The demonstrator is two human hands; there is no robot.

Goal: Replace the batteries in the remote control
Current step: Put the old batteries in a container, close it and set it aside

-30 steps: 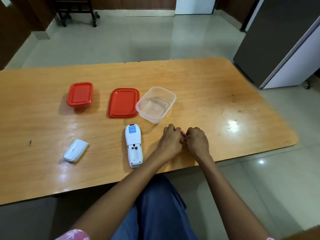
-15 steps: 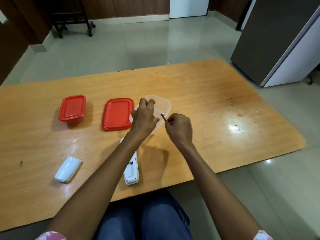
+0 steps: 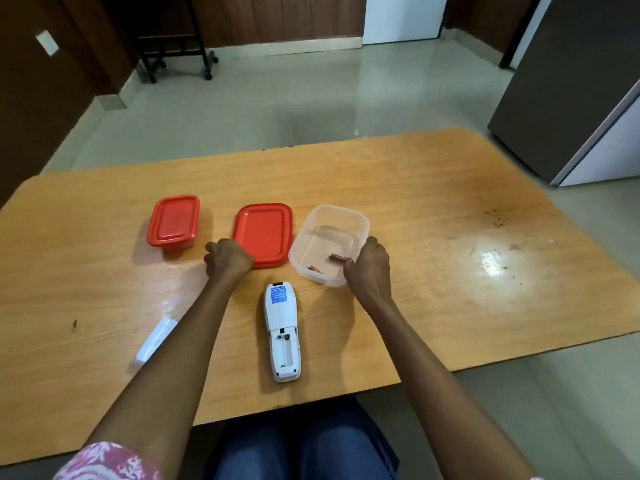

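The white remote lies face down near the table's front edge, its battery compartment open and empty. Its white cover lies to the left, partly hidden by my left forearm. A clear tub behind the remote has two red batteries in it. One battery lies at the near wall. The other battery has its end pinched in the fingertips of my right hand, which reaches over the tub's near right rim. My left hand is curled at the near left corner of the red lid.
A second tub with a red lid on it stands left of the loose lid. The wooden table stretches to the right, with a glare patch and dark specks. A grey fridge stands beyond the far right corner.
My hands rose from the table with the batteries and moved to the clear tub. The left hand has let its battery go into the tub and shifted left to the red lid; the right hand has lowered into the tub.
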